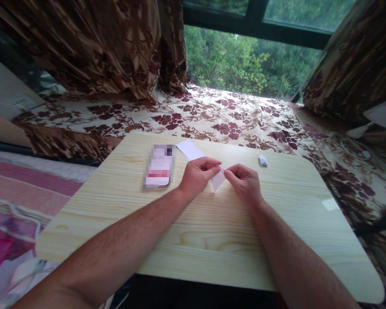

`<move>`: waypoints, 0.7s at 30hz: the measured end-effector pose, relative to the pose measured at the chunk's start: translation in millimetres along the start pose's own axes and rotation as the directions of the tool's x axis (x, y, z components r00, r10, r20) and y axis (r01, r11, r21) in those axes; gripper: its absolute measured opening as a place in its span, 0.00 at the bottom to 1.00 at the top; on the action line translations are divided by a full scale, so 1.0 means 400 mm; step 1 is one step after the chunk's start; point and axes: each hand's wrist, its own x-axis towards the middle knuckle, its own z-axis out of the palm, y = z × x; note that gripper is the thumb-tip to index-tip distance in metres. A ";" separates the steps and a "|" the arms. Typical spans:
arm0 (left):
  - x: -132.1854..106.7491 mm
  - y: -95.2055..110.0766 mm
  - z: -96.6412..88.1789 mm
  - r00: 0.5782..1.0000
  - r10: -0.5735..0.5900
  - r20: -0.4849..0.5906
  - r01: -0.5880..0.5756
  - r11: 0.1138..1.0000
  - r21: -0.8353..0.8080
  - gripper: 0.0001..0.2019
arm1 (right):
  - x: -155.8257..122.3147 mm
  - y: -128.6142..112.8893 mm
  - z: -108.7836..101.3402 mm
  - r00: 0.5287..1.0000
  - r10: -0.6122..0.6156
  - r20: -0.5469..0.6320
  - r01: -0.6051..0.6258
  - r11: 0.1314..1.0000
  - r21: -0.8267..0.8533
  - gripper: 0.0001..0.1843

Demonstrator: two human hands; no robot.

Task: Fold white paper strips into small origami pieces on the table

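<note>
Between both hands, just over the table, is a small white folded piece of paper (216,182) that narrows to a point at its lower end. My left hand (197,175) pinches its upper left side between thumb and fingers. At its upper right corner, the thumb and forefinger of my right hand (245,181) are pressed together on the paper. Part of it is hidden behind the fingers. Beyond my left hand lies a flat white sheet of paper (189,150), its near end covered by that hand.
A phone (159,167), partly pixelated, lies left of my hands on the light wooden table (116,223). At the back right sits a small folded white paper piece (263,161). Past the table's far edge is a ledge with floral cloth (231,116), below a window.
</note>
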 end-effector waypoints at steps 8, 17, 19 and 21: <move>0.000 -0.004 -0.001 1.000 -0.006 -0.017 0.006 1.000 0.023 0.10 | -0.004 0.004 0.005 0.999 -0.008 0.032 0.008 1.000 -0.005 0.10; 0.004 -0.010 -0.003 1.000 0.017 -0.010 -0.018 0.999 -0.040 0.09 | -0.007 0.008 0.009 0.998 0.005 0.070 -0.007 1.000 0.023 0.09; 0.005 -0.009 -0.003 1.000 0.023 -0.017 -0.024 0.999 -0.026 0.06 | -0.007 0.007 0.009 0.997 0.009 0.072 -0.010 1.000 0.017 0.10; 0.004 -0.006 -0.003 1.000 0.025 -0.016 -0.025 0.999 -0.022 0.06 | -0.008 0.005 0.010 0.997 0.013 0.071 -0.014 1.000 0.009 0.10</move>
